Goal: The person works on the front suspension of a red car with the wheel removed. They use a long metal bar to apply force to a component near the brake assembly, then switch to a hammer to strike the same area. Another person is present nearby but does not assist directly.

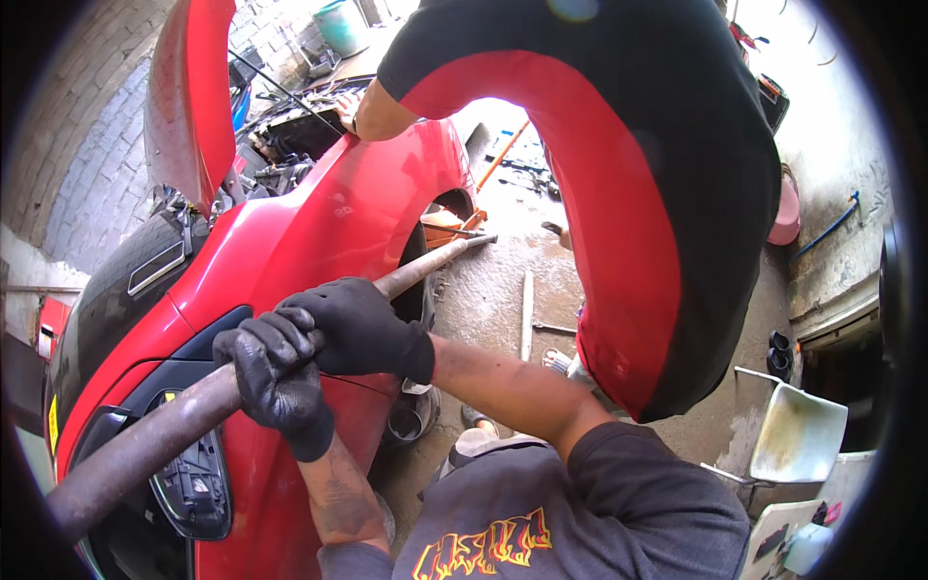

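Observation:
A long brown metal pipe [155,447] runs slantwise from the lower left toward the wheel area of a red car [300,232]. My left hand [275,377], in a black glove, is closed around the pipe. Just ahead of it, my right hand [362,329], also gloved, wraps the same pipe. The pipe's far end lies near an orange jack [469,224] at the front wheel arch; whether they are joined I cannot tell. Beneath the pipe's near part is the car's black side mirror [198,478], its inner parts exposed.
A co-worker in a black and red shirt [619,193] bends over at the right, one hand [350,108] on the fender. The bonnet [188,97] stands raised. A white bar [528,314] lies on the floor. A white chair [797,435] stands at the right.

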Motion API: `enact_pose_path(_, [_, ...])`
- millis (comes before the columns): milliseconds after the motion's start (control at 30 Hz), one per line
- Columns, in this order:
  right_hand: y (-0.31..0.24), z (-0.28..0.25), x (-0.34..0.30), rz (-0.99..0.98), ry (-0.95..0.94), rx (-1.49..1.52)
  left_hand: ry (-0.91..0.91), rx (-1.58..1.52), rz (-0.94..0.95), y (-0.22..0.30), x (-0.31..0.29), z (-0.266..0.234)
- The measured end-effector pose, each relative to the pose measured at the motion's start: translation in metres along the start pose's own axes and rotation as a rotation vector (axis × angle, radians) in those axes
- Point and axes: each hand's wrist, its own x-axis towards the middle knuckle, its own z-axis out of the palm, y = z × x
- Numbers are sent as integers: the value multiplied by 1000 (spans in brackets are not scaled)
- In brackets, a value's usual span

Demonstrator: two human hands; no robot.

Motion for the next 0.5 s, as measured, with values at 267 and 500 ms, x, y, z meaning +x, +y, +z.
enact_pose_path(267, [15,13,-12,-58,134,-82,283,146,165,147,25,-9])
enact_pose_path(500, [20,17,-12,-42,108,-106,49,-49,56,217,55,-24])
